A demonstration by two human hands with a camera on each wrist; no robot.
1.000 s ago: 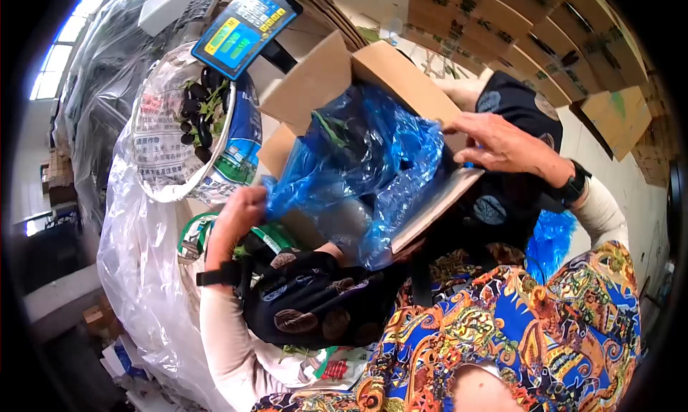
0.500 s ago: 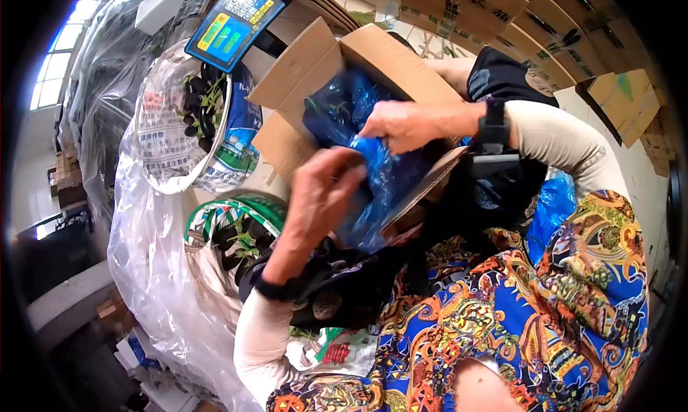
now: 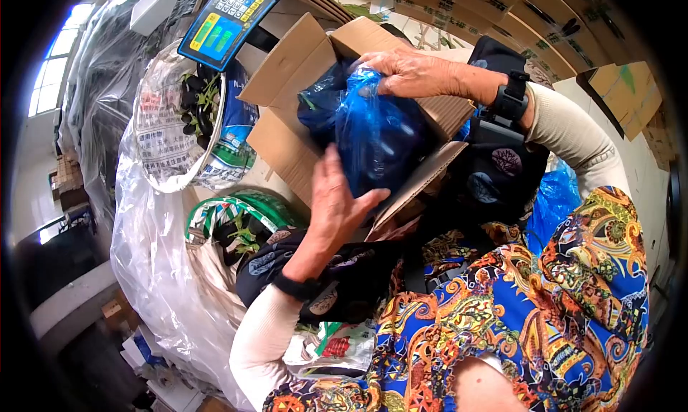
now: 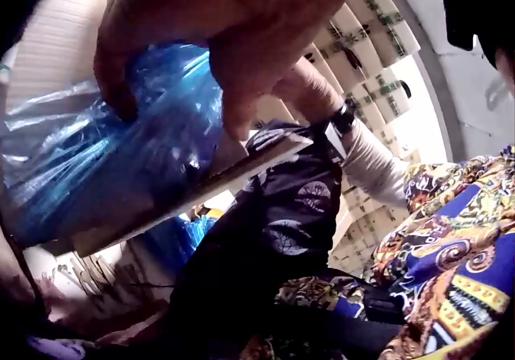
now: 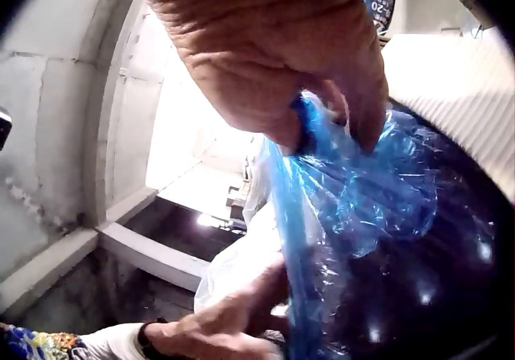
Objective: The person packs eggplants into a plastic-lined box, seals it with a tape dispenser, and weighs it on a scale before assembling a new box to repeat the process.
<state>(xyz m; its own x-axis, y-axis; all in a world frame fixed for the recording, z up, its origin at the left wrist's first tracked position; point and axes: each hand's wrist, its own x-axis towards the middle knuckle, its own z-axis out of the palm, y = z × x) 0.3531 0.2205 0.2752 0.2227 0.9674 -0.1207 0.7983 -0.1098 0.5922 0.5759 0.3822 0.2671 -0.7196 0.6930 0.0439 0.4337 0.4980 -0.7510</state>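
Observation:
A blue plastic bag (image 3: 380,136) with dark contents fills much of the open cardboard box (image 3: 283,150). My right hand (image 3: 416,73) pinches the bag's gathered top; the right wrist view shows the thumb and fingers of that hand (image 5: 282,54) closed on the blue film (image 5: 322,159). My left hand (image 3: 337,200), thumb and fingers spread, lies against the bag's near left side. In the left wrist view the left hand (image 4: 209,30) arches over the bag (image 4: 121,151).
A scale display (image 3: 226,25) stands behind a newspaper-lined basket (image 3: 168,125) of dark eggplants. A green-rimmed basket (image 3: 276,207) stands left of the box, beside clear plastic sheeting (image 3: 154,283). Stacked cartons (image 3: 494,17) are at the back right.
My right hand has come from the box's right edge to the bag's top. The left hand has let go of the bag's left edge and moved right to its side. The bag's mouth is now gathered.

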